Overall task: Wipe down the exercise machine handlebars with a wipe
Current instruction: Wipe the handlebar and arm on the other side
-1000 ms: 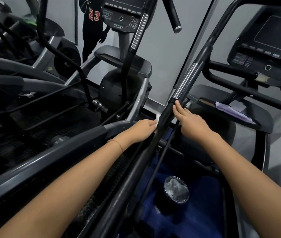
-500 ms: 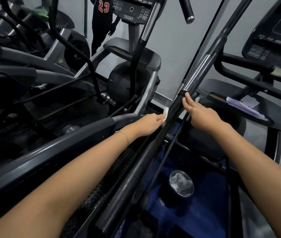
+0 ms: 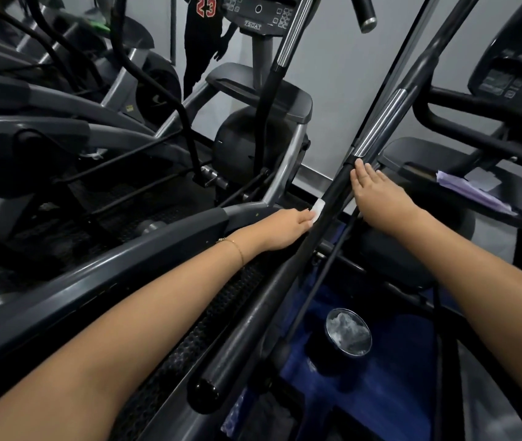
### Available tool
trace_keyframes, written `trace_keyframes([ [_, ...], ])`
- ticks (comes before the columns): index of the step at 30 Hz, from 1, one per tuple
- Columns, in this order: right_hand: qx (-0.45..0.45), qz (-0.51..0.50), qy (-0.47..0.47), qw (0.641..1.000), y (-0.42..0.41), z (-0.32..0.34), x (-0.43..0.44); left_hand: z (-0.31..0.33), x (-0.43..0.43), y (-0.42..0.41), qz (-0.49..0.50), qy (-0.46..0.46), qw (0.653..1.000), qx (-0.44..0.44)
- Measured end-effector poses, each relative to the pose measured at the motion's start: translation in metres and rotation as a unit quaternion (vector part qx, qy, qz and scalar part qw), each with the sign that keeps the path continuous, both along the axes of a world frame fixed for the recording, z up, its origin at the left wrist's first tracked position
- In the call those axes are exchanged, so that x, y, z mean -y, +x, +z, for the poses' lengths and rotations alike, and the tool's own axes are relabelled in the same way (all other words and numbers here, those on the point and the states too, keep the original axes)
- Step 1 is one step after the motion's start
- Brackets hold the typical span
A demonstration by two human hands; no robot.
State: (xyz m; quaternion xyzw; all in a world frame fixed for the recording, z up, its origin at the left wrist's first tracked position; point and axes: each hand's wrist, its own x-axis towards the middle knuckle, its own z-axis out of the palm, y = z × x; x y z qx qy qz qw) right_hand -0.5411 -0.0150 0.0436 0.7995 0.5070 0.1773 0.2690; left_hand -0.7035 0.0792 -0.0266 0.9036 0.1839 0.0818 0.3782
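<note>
A long black handlebar point(image 3: 288, 281) with a chrome band point(image 3: 380, 122) runs diagonally from the bottom centre to the upper right. My left hand point(image 3: 285, 226) presses a small white wipe point(image 3: 318, 209) against the bar's left side; most of the wipe is hidden under the fingers. My right hand point(image 3: 377, 194) lies on the bar's right side with its fingers straight, the fingertips just below the chrome band.
A neighbouring elliptical with a console point(image 3: 259, 11) stands behind on the left. Another console point(image 3: 514, 68) and a tray with purple papers point(image 3: 473, 189) are on the right. An open tub of wipes point(image 3: 347, 335) sits below on a blue surface. A person's reflection point(image 3: 205, 33) is at the top.
The view has shifted down and to the left, so the machines sit higher in frame. Both hands stay on the same stretch of the bar; the wipe shows slightly more.
</note>
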Motion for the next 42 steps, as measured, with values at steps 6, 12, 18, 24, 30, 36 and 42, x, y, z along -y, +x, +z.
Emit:
trace_keyframes([
  [6, -0.004, 0.06, 0.018, 0.998, -0.002, 0.004, 0.0, -0.008, 0.015, -0.052, -0.038, 0.049, 0.998, -0.009],
  [12, -0.046, 0.081, 0.0, 0.996, 0.003, -0.012, 0.002, -0.017, 0.025, -0.105, -0.044, -0.019, 0.999, 0.005],
  [18, -0.064, 0.061, -0.003, 0.996, -0.009, -0.005, 0.004, -0.006, 0.027, -0.086, -0.031, 0.025, 0.999, -0.005],
  [24, -0.082, 0.038, -0.007, 0.996, -0.017, 0.0, 0.004, -0.013, 0.048, -0.145, -0.063, 0.071, 0.996, -0.001],
  [30, -0.082, 0.025, -0.013, 0.996, -0.023, 0.002, 0.005, -0.01, 0.067, -0.177, -0.075, 0.152, 0.985, -0.02],
  [36, -0.261, 0.049, 0.138, 0.954, -0.057, 0.017, 0.006, -0.004, 0.059, -0.141, 0.02, 0.147, 0.986, 0.079],
  [42, -0.411, 0.295, 0.39, 0.769, -0.175, -0.039, 0.093, 0.02, 0.064, -0.144, 0.16, -0.301, 0.893, 0.294],
])
